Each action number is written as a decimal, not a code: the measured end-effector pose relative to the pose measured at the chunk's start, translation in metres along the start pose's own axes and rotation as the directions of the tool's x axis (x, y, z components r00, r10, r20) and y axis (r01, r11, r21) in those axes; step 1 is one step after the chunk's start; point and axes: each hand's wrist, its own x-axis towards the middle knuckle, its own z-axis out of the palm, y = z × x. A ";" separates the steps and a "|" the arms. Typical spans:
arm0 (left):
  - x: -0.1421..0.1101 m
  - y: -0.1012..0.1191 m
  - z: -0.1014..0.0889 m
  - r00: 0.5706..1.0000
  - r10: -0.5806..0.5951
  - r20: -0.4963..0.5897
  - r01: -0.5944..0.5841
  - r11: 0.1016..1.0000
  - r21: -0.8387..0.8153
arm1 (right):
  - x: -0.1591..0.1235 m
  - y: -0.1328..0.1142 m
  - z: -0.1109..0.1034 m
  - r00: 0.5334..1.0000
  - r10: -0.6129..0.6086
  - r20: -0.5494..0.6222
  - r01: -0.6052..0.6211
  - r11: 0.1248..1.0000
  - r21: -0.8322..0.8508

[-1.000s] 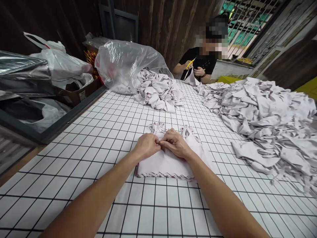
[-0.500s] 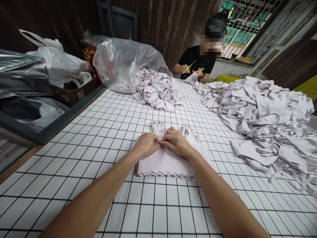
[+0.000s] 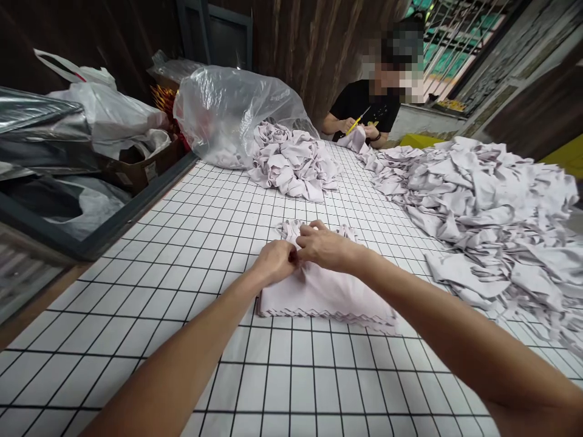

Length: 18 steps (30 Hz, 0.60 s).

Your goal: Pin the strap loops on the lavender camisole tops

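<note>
A stack of pale pink cloth garments (image 3: 325, 297) with zigzag-cut lower edges and gathered upper ends lies on the white gridded table (image 3: 291, 388). My left hand (image 3: 274, 261) is closed at the stack's upper left, pinching the top garment's fabric. Right beside it, my right hand (image 3: 325, 246) also has its thumb and fingers pinched on the same garment, its palm turned down. The cloth is drawn up into folds under both hands. The fingertips and the exact bit of fabric between them are partly hidden.
A crumpled pink cloth heap (image 3: 296, 161) spills from a clear plastic bag (image 3: 237, 109). A larger cloth pile (image 3: 483, 194) covers the right side. Across the table, a person (image 3: 364, 106) holds a yellow-handled tool (image 3: 355, 124) and cloth. Bags and a cardboard box (image 3: 141, 170) stand left.
My right forearm has swung outward to the right and my right hand has turned flatter. The top garment's lower right corner has shifted right. The person opposite has brought the yellow tool to the cloth.
</note>
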 end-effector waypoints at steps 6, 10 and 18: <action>0.000 -0.001 -0.001 1.000 0.002 0.010 -0.001 1.000 -0.028 | 0.009 0.027 -0.007 0.999 0.008 -0.032 -0.004 0.992 0.128; 0.001 0.000 -0.004 1.000 -0.004 0.024 0.005 0.999 -0.043 | 0.012 0.040 -0.003 0.998 -0.003 -0.058 0.007 0.998 0.061; 0.001 -0.003 -0.004 0.999 0.014 0.048 -0.009 0.996 -0.092 | 0.032 0.062 -0.019 0.982 0.094 -0.161 -0.115 0.985 -0.128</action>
